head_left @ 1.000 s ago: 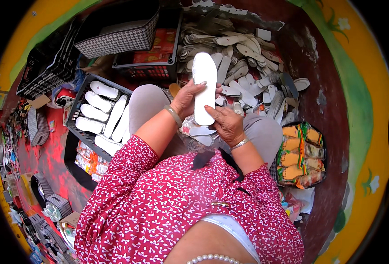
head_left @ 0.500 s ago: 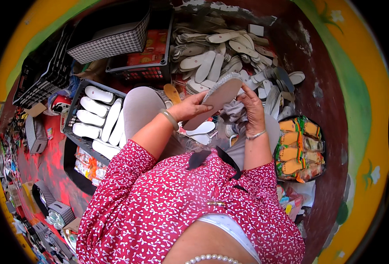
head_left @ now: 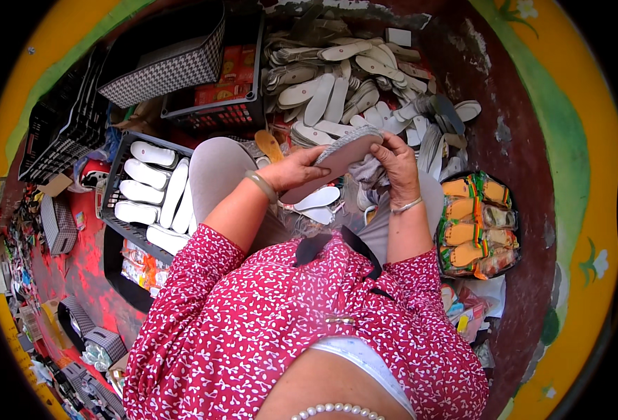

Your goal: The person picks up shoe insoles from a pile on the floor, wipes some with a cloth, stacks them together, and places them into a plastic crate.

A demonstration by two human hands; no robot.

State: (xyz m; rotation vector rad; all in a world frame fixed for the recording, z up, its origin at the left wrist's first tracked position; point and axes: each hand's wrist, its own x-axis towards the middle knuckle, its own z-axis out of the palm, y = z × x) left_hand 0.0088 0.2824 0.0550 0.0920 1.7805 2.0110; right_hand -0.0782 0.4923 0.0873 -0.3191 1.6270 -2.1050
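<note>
A grey shoe insole (head_left: 333, 168) with a fuzzy-looking edge is held tilted above my lap, between both hands. My left hand (head_left: 296, 170) is closed around its near left side, thumb on the flat face. At its far end, my right hand (head_left: 401, 164) pinches the tip with the thumb on the face. A crumpled grey cloth (head_left: 369, 172) is bunched against my right palm and fingers. Below the hands, white insoles (head_left: 319, 199) lie between my knees. A brown sole-shaped piece (head_left: 268, 145) lies beside my left knee.
A big pile of loose insoles (head_left: 330, 94) spreads ahead. White insoles sit in a dark crate (head_left: 118, 192) at left. A round bag of packaged orange insoles (head_left: 464, 234) stands at right. A checked bin (head_left: 162, 77) rests beside another dark crate (head_left: 214, 119) at far left.
The insole's far end has dropped slightly and turned. My right thumb has come over onto its flat face. The view has shifted a little.
</note>
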